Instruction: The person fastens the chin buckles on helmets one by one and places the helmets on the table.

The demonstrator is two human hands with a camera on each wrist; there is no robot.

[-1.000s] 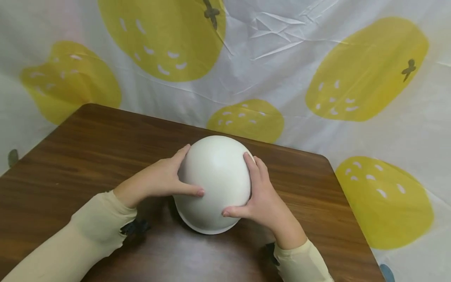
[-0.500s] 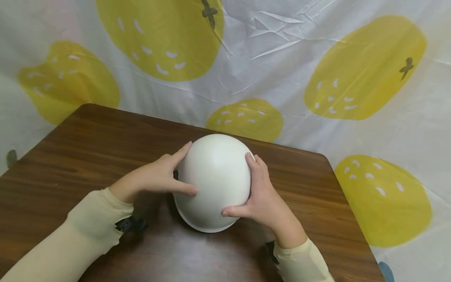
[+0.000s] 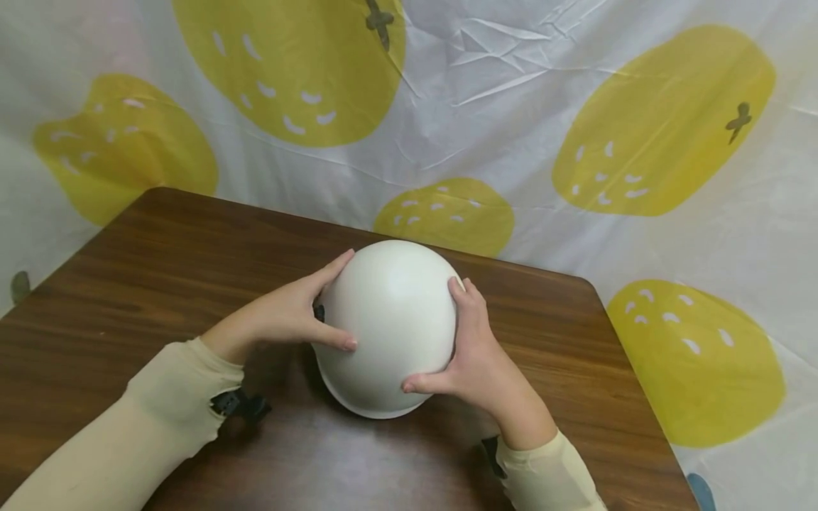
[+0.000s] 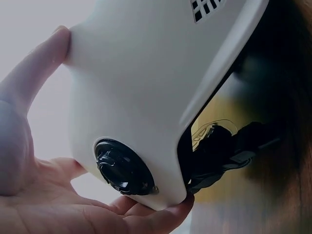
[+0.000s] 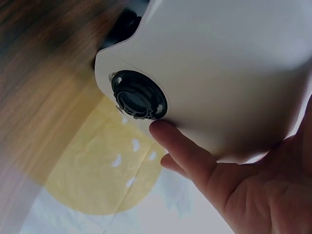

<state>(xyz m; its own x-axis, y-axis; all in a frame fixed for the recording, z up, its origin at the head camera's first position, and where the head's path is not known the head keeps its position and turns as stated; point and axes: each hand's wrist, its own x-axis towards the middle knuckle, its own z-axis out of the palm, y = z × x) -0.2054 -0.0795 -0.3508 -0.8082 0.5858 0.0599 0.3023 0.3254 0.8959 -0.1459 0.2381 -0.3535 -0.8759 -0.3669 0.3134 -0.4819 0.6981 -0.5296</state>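
A smooth white helmet [image 3: 396,319] is at the middle of the table in the head view, its domed shell toward me. On its left side my left hand [image 3: 287,312] holds the shell, thumb across the near face and fingers reaching round the far side. My right hand [image 3: 479,362] grips the opposite side, thumb low on the shell. The left wrist view shows a round black knob [image 4: 124,165] above the fingers, a grille vent [image 4: 207,9] and a black strap [image 4: 219,151] below the rim. Another black knob [image 5: 139,95] lies by a right fingertip. Most of the interior is hidden.
The dark wood table [image 3: 192,270] has rounded far corners. Behind it hangs a white cloth [image 3: 486,121] printed with yellow fruit, close to the far edge. Black wrist-worn devices [image 3: 243,406] show below the cream sleeves [image 3: 166,397].
The helmet has shifted slightly away from me. My left hand has slid a little on the shell, its thumb moving left, and a black part now shows beside it. The right hand barely moves.
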